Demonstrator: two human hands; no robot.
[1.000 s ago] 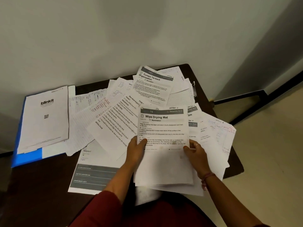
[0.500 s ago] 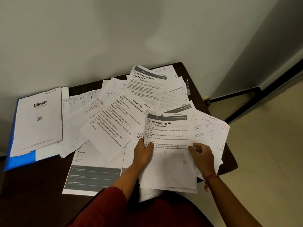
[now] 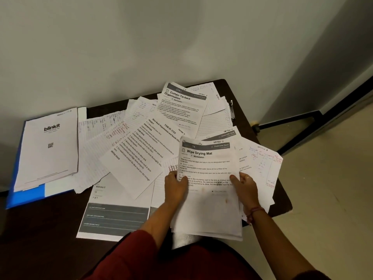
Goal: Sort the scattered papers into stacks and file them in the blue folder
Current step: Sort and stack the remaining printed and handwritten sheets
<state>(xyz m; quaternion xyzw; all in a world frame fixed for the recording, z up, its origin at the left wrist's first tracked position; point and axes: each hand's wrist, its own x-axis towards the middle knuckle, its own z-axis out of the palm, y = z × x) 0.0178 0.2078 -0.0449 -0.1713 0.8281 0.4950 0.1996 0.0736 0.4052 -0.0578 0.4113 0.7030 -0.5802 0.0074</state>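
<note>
Blue folder [image 3: 26,196] lies at the far left of the table [image 3: 40,229], open, with a white blinkit sheet [image 3: 48,146] resting on it. From where I watch, its long axis runs away from me, a little tilted. Going right, loose papers [image 3: 129,150] cover the middle of the table, overlapping each other at many angles; some are lined and handwritten, some are printed.

Next comes the left hand [image 3: 175,187]. It pinches the left edge of a stack [image 3: 207,199], thumb on top and the other fingers under the paper. The top page reads "Wipe Drying Mat". The stack stands with its long axis pointing away from me, its near end hanging over the table edge toward the lap. The right hand [image 3: 245,190] pinches the right edge in the same way, thumb on top. More sheets [image 3: 264,168] lie beside it, out to the right corner.

I judge the stack is being squared between both hands. The folder is well apart from it, to the left, across the scattered papers. The left hand is the nearer one to it, so I think the carry should go leftward over the pile, and the stack needs almost no turn, because both long axes lie nearly the same way.
</note>
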